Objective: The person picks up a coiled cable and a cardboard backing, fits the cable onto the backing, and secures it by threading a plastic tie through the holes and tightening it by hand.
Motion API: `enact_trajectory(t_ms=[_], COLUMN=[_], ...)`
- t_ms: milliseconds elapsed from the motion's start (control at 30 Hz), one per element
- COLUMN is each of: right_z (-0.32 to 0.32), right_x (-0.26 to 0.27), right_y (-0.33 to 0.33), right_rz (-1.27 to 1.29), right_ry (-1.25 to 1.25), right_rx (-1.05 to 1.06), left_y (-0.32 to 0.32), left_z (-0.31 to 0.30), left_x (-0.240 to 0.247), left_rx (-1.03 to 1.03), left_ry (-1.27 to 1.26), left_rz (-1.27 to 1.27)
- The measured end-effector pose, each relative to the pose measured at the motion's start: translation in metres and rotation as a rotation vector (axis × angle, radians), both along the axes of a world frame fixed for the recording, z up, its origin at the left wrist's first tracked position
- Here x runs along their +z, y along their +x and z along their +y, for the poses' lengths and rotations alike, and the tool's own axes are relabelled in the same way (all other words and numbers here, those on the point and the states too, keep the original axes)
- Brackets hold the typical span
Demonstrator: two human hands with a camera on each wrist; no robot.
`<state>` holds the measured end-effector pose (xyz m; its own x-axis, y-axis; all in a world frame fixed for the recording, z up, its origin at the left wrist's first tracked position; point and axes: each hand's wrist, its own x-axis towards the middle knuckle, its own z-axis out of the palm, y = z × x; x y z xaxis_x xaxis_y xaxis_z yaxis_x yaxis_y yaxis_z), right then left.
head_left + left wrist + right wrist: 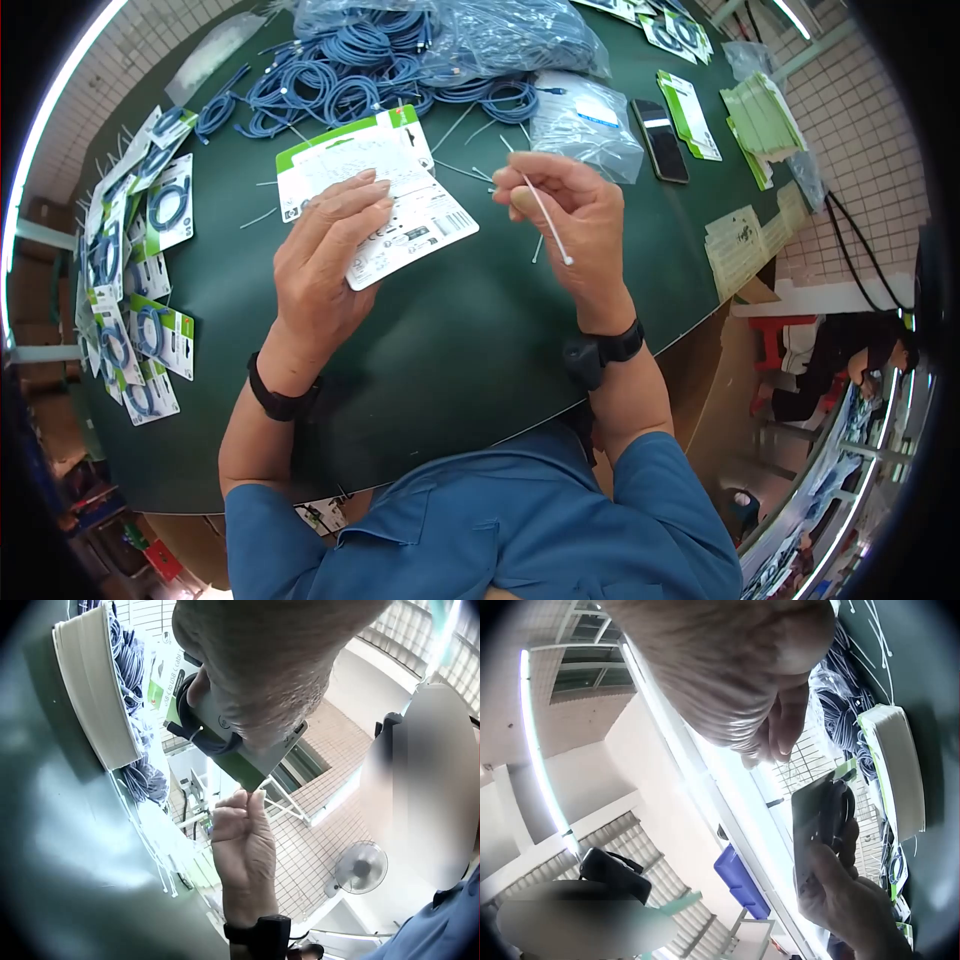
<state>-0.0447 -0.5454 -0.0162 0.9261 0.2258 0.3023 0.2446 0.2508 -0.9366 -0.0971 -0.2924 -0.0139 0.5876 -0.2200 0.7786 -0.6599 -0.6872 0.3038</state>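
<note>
One card (420, 225) in left hand (325, 262); one tie (548, 220) in right hand (592, 232).

2 hands: left hand (325, 265), right hand (575, 215) | 1 cable tie (548, 218) | 1 printed card (425, 232) | 1 card stack (335, 152) at 12 o'clock | 1 phone (660, 140) at 1 o'clock

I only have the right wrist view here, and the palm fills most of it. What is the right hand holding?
Observer: The right hand pinches a thin white cable tie.
Reviewer: Which face of the card is up?
Observer: The left hand holds the card with its printed back up, a barcode showing.
Reviewer: Anything else near the hands?
Observer: A dark phone lies on the green table beyond the right hand, beside a clear bag.
</note>
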Motion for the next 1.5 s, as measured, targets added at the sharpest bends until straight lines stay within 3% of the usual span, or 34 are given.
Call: enact_trajectory(t_ms=[67,167,300,433,867,1500], right_z=[0.001,0.002,0.016,0.027,0.028,0.027], right_x=[-0.002,-0.009,0.000,-0.008,-0.009,-0.003], right_y=[-0.003,-0.006,-0.019,-0.025,-0.024,-0.025], right_rz=[-0.036,-0.477,-0.648,-0.684,-0.799,-0.633], right_ry=[-0.052,-0.214,-0.276,-0.182,-0.278,-0.316], right_rx=[0.019,-0.040,-0.089,-0.171,-0.107,-0.040], left_y=[0.000,0.001,0.003,0.001,-0.002,-0.005], left_z=[0.000,-0.001,0.002,0.002,0.000,-0.002], left_x=[-0.001,-0.006,-0.013,-0.012,-0.009,-0.004], left_rx=[0.023,0.029,-0.004,-0.048,-0.085,-0.100], left_ry=[-0.009,-0.031,-0.047,-0.028,-0.005,0.048], left_rz=[-0.011,-0.017,-0.016,0.000,-0.021,-0.052])
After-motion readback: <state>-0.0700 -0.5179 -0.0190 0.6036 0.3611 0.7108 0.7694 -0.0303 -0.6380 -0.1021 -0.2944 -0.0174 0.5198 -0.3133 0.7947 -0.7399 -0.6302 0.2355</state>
